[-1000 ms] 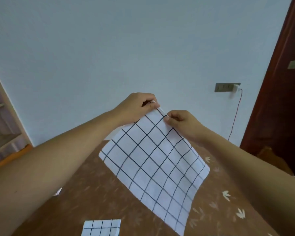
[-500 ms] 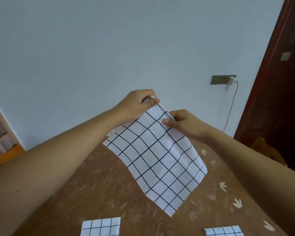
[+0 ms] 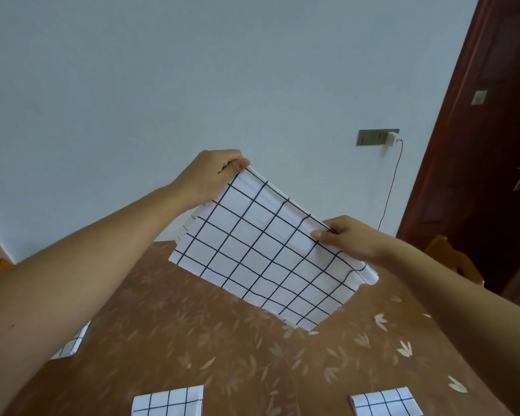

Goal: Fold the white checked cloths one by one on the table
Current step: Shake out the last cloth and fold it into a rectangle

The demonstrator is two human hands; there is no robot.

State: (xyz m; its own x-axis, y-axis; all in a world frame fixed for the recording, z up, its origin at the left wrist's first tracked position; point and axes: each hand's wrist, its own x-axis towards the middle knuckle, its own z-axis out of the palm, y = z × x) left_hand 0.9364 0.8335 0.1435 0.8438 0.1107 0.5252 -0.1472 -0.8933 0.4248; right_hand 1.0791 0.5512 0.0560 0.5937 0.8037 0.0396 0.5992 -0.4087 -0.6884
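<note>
A white checked cloth (image 3: 261, 253) with black grid lines hangs in the air above the brown table (image 3: 192, 340). My left hand (image 3: 210, 175) pinches its upper left corner. My right hand (image 3: 347, 237) pinches the top edge further right and lower, so the cloth slopes down to the right. Its lower corner hangs just over the tabletop. Two folded checked cloths lie near the front edge, one (image 3: 167, 404) in the middle and one (image 3: 386, 405) to the right. Another checked cloth (image 3: 69, 345) shows partly behind my left forearm.
The table carries a brown covering with a leaf pattern. A pale wall stands behind it, with a socket plate (image 3: 377, 136) and a red cable. A dark wooden door (image 3: 487, 163) is on the right, a wooden chair (image 3: 451, 259) beside it.
My hands have moved apart along the cloth's top edge, the right hand sliding right and down. The cloth has spread wider and hangs flatter. The view has tilted down, showing more table.
</note>
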